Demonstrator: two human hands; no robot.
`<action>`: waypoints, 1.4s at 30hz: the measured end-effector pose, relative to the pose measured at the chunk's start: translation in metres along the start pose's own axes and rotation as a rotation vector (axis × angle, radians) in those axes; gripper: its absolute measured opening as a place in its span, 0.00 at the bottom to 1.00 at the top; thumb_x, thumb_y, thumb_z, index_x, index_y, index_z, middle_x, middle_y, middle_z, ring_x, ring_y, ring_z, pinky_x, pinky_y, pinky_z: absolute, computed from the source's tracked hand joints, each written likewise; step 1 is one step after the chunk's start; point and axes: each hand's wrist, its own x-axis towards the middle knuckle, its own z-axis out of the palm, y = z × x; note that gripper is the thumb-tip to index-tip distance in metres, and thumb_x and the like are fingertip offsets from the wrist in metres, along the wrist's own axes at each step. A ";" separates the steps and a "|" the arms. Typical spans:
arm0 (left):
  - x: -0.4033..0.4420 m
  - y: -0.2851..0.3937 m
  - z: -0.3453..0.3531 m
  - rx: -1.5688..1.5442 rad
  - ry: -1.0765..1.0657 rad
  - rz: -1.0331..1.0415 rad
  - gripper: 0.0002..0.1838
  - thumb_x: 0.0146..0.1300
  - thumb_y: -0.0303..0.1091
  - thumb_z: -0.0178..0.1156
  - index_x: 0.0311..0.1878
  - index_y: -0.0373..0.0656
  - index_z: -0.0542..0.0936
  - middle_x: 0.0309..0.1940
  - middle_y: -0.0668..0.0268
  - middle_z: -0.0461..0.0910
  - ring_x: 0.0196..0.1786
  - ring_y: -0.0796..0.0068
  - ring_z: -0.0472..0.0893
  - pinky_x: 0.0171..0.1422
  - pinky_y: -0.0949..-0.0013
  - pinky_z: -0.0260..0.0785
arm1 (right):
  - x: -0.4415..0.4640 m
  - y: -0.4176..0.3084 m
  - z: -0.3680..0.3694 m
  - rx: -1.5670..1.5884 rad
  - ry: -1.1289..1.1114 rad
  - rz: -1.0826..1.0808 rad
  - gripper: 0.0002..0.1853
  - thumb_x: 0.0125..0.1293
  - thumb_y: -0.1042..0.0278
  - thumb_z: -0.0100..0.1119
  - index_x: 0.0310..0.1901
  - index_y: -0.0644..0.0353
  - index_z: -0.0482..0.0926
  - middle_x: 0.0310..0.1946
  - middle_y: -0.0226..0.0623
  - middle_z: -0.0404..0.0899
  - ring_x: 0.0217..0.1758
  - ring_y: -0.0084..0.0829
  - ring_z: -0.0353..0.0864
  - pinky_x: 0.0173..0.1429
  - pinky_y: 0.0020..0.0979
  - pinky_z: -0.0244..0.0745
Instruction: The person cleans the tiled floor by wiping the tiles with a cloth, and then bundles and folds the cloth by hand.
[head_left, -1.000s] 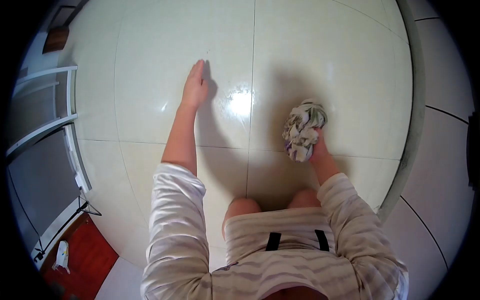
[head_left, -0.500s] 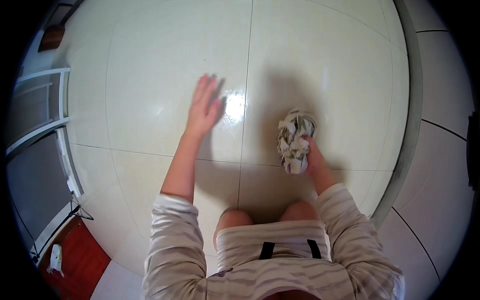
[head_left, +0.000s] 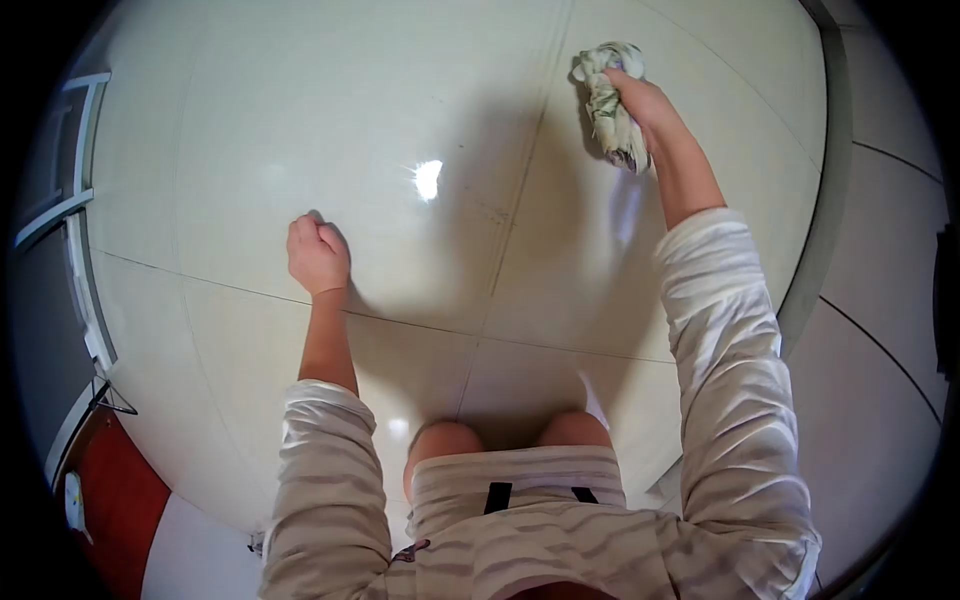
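A crumpled cream-and-green cloth point(head_left: 612, 118) lies against the pale tiled floor point(head_left: 330, 110) at the upper right. My right hand point(head_left: 645, 104) grips it from its right side, the arm stretched far forward. Over on the left, my left hand point(head_left: 319, 254) is curled into a fist and appears to rest on the tiles; I see nothing in it. Its palm side is hidden.
A white metal frame point(head_left: 88, 135) stands along the left side, with a red-brown panel point(head_left: 118, 480) below it. A grey raised strip point(head_left: 836, 140) edges the floor on the right. My knees point(head_left: 447, 440) are bent close to the floor.
My right hand has pushed the cloth forward, away from my body. My left hand has moved left and back, and its spread fingers have closed into a fist. Shiny streaks now show on the tiles.
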 end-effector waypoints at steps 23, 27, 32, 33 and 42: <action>0.012 0.006 -0.007 -0.070 -0.075 -0.052 0.05 0.58 0.31 0.51 0.38 0.48 0.75 0.32 0.64 0.74 0.37 0.58 0.75 0.36 0.55 0.69 | 0.016 -0.049 0.176 -1.239 -0.091 -0.827 0.22 0.45 0.50 0.68 0.40 0.55 0.84 0.30 0.38 0.84 0.34 0.38 0.83 0.42 0.38 0.79; 0.008 0.000 -0.005 -0.067 -0.032 0.000 0.06 0.55 0.31 0.54 0.37 0.49 0.76 0.32 0.66 0.74 0.35 0.60 0.75 0.33 0.58 0.70 | -0.011 -0.029 0.231 -1.508 -0.357 -0.766 0.27 0.44 0.49 0.67 0.48 0.50 0.82 0.48 0.36 0.80 0.57 0.46 0.70 0.55 0.43 0.73; 0.010 0.001 -0.010 -0.050 -0.070 -0.009 0.06 0.59 0.32 0.51 0.39 0.48 0.75 0.33 0.66 0.75 0.37 0.59 0.76 0.36 0.57 0.70 | -0.076 0.027 0.201 -1.855 -0.656 -0.779 0.28 0.42 0.49 0.67 0.49 0.42 0.81 0.48 0.29 0.75 0.62 0.42 0.65 0.57 0.52 0.70; 0.010 0.002 -0.011 -0.053 -0.071 -0.009 0.06 0.59 0.32 0.51 0.39 0.48 0.75 0.33 0.66 0.75 0.37 0.59 0.76 0.36 0.57 0.70 | -0.086 0.036 0.183 -1.850 -0.689 -0.816 0.27 0.41 0.50 0.67 0.49 0.42 0.81 0.48 0.28 0.75 0.62 0.41 0.64 0.56 0.52 0.70; 0.009 0.000 -0.009 -0.043 -0.033 0.024 0.07 0.56 0.31 0.53 0.38 0.49 0.75 0.32 0.66 0.73 0.37 0.60 0.75 0.33 0.57 0.70 | -0.128 0.046 0.060 -0.795 -0.315 -0.384 0.25 0.46 0.63 0.68 0.48 0.63 0.81 0.44 0.40 0.82 0.50 0.36 0.79 0.55 0.36 0.74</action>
